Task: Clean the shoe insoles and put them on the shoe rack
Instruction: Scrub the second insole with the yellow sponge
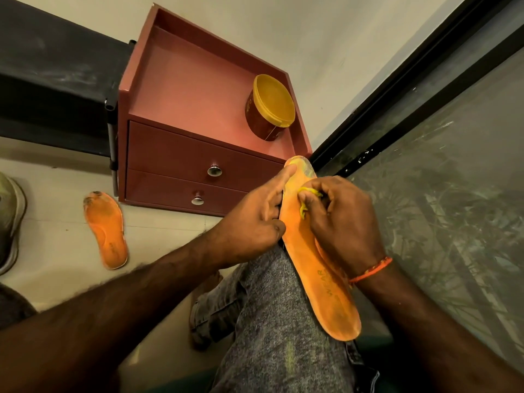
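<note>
An orange insole (314, 268) lies lengthwise along my grey-jeaned knee, toe end pointing to the drawer unit. My left hand (252, 219) grips its left edge near the toe, with the thumb laid along the top. My right hand (340, 219) pinches a small yellow cloth (307, 195) and presses it on the insole's forefoot. A second orange insole (106, 231), dirty at the toe, lies flat on the floor to the left. A black shoe rack (54, 89) stands at the upper left.
A maroon two-drawer unit (198, 165) stands ahead, with a yellow-lidded tub (270, 106) on its top. A grey shoe (10, 219) sits at the far left edge. A dark-framed glass door (453, 165) runs along the right.
</note>
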